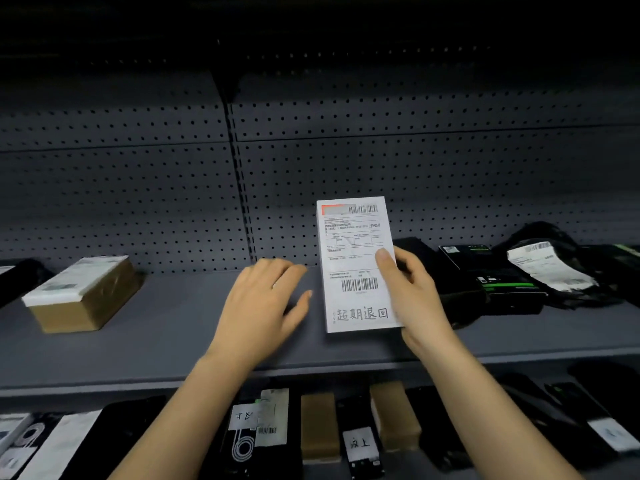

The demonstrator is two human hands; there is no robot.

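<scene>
Here, we are holding the white parcel point(356, 265) in our right hand point(415, 299), over the middle of the grey shelf point(156, 327). The thumb point(384, 258) is pressing on the label face while the remaining fingers are wrapping behind the right long edge, so this hand is grasping the parcel. Our left hand point(263, 306) is hovering just left of the parcel, palm down, with its fingers released, spread and grasping nothing. We cannot tell whether it is touching the shelf.

The front edge of the shelf is running across the view beneath both wrists. The pegboard back panel point(138, 202) is closing off the rear. A wide bare stretch of shelf is lying between the brown box point(83, 296) at the far left and the left hand. To the right, room is tighter, as the black parcels point(491, 275) are lying just behind the right hand. The lower shelf point(540, 476) is carrying a close row of packages.

The long axis of the parcel is standing nearly upright in the view, with the top leaning slightly left. The label is facing us. The end with the orange mark is pointing up toward the back panel, and the handwritten end is pointing down toward the front edge. We cannot tell whether the lower edge is resting on the shelf.
</scene>
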